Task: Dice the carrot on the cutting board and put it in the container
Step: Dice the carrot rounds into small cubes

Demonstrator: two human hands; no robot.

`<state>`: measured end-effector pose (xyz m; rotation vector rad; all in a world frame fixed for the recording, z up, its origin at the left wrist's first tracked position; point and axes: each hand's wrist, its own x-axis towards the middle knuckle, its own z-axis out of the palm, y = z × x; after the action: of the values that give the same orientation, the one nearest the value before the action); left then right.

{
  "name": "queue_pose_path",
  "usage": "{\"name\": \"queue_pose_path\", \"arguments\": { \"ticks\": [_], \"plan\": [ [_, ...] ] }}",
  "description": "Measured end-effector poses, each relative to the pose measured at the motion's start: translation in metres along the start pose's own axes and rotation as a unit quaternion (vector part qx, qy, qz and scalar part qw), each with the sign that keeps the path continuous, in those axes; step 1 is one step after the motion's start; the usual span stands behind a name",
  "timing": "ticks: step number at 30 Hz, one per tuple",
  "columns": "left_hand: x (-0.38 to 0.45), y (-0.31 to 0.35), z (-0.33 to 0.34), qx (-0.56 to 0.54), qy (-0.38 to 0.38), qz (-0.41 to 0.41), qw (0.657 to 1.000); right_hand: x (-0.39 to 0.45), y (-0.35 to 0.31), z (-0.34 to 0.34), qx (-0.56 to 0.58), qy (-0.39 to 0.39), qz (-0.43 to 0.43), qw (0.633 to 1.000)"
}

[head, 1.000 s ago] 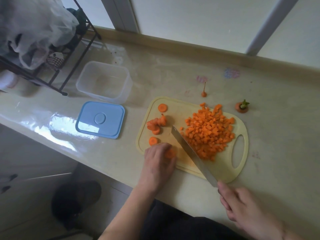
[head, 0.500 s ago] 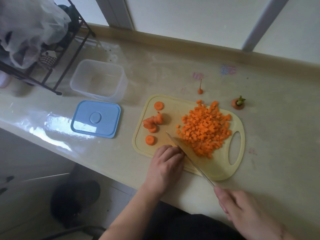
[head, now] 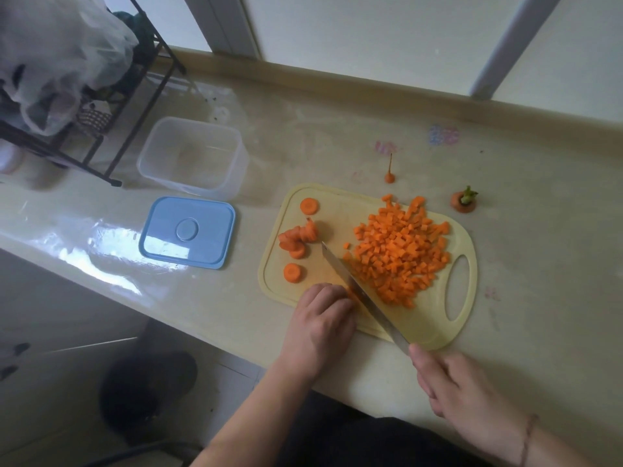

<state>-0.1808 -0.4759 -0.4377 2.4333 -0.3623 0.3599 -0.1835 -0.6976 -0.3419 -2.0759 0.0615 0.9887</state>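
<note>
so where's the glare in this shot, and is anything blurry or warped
Head view: window glare streaks the glossy counter left of the blue lid; the rack and plastic bag in the top-left corner look soft; wide-angle distortion bows the counter edge; the diced carrot and knife read fairly sharp.

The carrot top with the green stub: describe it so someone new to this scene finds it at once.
Start at the yellow cutting board on the counter, and look just past its far right corner. There, alone on the bare counter, sits the carrot top. Unlike the thin-rooted carrot tip to its left, it has a short green stem stub.
</note>
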Motion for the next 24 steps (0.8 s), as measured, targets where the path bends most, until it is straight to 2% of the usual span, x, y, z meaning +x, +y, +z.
{"name": "queue_pose_path", "arguments": {
  "ticks": [6, 10, 15, 24],
  "plan": [
    [0.000, 0.000, 0.001, -0.006, 0.012, -0.004, 1.000, -0.015, 0.010, -0.003, -0.047, 0.023, 0.031, 0.998],
    [-0.001, 0.000, 0.001, -0.006, 0.020, -0.005, 1.000, -0.008, 0.007, 0.007, -0.066, 0.028, 0.007, 0.997],
    [-0.002, 0.000, -0.004, -0.004, 0.014, -0.004, 1.000, 0.003, -0.004, 0.008, -0.021, 0.018, -0.013, 1.000],
    [-0.005, 0.000, -0.004, 0.023, 0.029, -0.010, 0.999, -0.018, 0.015, -0.003, -0.073, -0.001, 0.029, 0.997]
  ]
}}
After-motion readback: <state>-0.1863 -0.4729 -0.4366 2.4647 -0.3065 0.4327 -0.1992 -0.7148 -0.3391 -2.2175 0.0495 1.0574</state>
